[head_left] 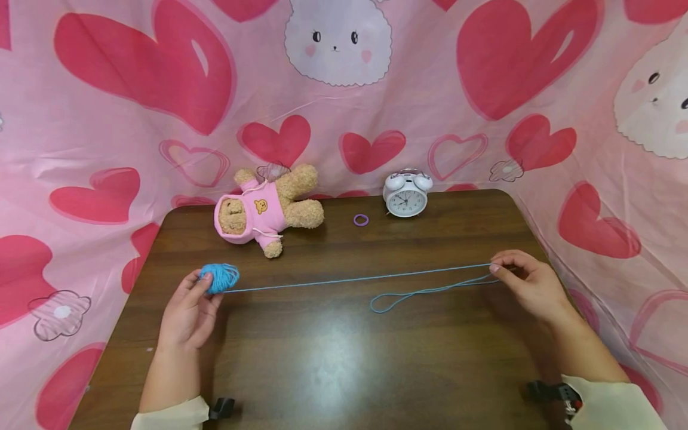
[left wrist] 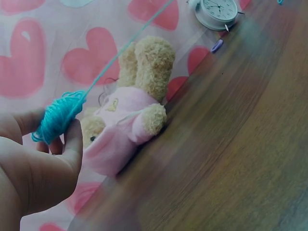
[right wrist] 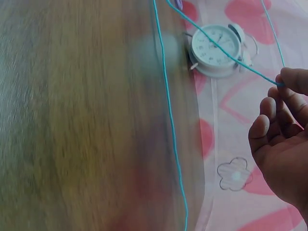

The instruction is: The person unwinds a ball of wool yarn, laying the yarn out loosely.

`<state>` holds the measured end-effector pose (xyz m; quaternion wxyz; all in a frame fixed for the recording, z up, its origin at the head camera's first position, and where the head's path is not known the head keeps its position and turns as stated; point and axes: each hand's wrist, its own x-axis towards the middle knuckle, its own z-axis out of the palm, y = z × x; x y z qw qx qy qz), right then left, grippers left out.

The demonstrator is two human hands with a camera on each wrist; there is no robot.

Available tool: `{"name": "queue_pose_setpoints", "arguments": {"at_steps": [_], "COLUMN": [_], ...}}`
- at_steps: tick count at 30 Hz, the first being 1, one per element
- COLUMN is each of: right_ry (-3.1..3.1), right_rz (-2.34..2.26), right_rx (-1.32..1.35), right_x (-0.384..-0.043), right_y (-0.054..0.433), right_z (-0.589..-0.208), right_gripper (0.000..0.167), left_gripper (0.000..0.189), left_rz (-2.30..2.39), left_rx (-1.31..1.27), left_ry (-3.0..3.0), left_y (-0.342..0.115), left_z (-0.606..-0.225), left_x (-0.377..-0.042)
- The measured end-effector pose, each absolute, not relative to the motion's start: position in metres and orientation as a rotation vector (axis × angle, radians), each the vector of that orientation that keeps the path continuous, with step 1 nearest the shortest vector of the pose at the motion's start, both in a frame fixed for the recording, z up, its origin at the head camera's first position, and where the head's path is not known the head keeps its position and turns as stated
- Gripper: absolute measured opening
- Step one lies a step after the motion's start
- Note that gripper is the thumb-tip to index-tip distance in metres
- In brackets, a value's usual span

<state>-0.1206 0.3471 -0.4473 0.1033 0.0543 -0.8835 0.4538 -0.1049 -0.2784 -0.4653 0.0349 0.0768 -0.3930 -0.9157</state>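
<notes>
A small bundle of blue yarn [head_left: 221,278] is held in my left hand [head_left: 188,313], between thumb and fingers, at the left side of the table. From it a single strand [head_left: 355,279] runs taut across to my right hand [head_left: 529,283], which pinches it between thumb and forefinger. A loose loop of the same yarn [head_left: 384,304] trails leftward from near the right hand. In the left wrist view the wound yarn [left wrist: 58,117] shows between the fingertips. The right wrist view shows the pinched strand [right wrist: 231,57] and a second length [right wrist: 171,115] hanging lower.
At the back of the brown wooden table [head_left: 333,370] lies a teddy bear [head_left: 263,209] in a pink hoodie. Right of it are a purple ring [head_left: 361,220] and a white alarm clock [head_left: 407,194]. A pink heart-patterned cloth [head_left: 328,107] hangs behind the table.
</notes>
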Motion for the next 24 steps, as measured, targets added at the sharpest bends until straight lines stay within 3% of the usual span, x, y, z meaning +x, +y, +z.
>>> {"name": "queue_pose_setpoints", "arguments": {"at_steps": [24], "right_ry": [-2.633], "right_rz": [1.343], "right_rx": [0.081], "right_x": [-0.113], "right_y": [0.374], "right_z": [-0.452], "right_gripper": [0.011], "left_gripper": [0.022], "left_rz": [-2.853], "left_rx": [0.266], "left_ry": [-1.162], "left_y": [-0.292], "left_z": [-0.46], "left_x": [-0.097]}}
